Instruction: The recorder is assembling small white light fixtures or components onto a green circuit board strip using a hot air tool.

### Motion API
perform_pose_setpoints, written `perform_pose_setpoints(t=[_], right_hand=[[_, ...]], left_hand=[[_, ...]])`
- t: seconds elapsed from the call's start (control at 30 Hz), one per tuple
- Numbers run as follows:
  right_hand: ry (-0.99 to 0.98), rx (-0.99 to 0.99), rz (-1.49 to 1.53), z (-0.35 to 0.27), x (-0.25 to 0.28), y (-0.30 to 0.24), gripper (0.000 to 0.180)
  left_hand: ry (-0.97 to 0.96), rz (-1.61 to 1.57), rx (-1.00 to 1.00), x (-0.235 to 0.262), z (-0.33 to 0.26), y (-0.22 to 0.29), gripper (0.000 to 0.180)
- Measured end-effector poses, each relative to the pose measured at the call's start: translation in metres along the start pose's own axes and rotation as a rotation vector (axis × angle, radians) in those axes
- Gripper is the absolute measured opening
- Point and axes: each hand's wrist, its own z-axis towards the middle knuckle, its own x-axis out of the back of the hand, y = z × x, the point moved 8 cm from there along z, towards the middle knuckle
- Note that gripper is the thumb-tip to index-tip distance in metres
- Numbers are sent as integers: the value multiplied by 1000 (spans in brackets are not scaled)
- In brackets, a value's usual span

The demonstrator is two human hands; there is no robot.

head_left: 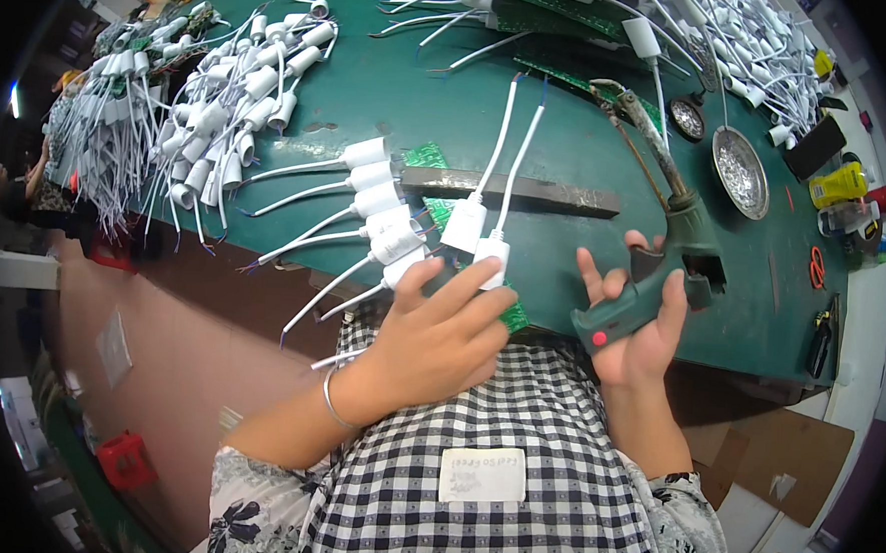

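Note:
My right hand (640, 332) is closed around the grip of a dark green soldering gun (688, 229) with a red button at the base; its worn metal barrel and tip point away from me. At the table's near edge, my left hand (440, 326) curls its fingers over a white cylindrical housing with a cable (494, 251). A second white housing (464, 225) stands just left of it, its cable pointing away. Left of that hand lies a row of similar white housings (373, 178), cables to the left. Green circuit boards (513, 315) show partly beneath the fingers and housings.
A dark metal bar (557, 195) lies across the green table (372, 93). Piles of white housings (211, 114) fill the far left and far right. Two round metal dishes, one larger (740, 172), sit right, near a yellow bottle (837, 185) and orange-handled scissors (816, 266).

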Motion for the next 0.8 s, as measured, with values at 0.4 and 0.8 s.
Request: perform_pose_setpoints(t=[0.4,0.8], right_hand=[[107,-46,204,36,26,17,29],[27,-79,248,37,25,23,30]], left_hand=[[-380,202,-219,-13,61,-53,50],[-623,-32,238,26,40,-120,33]])
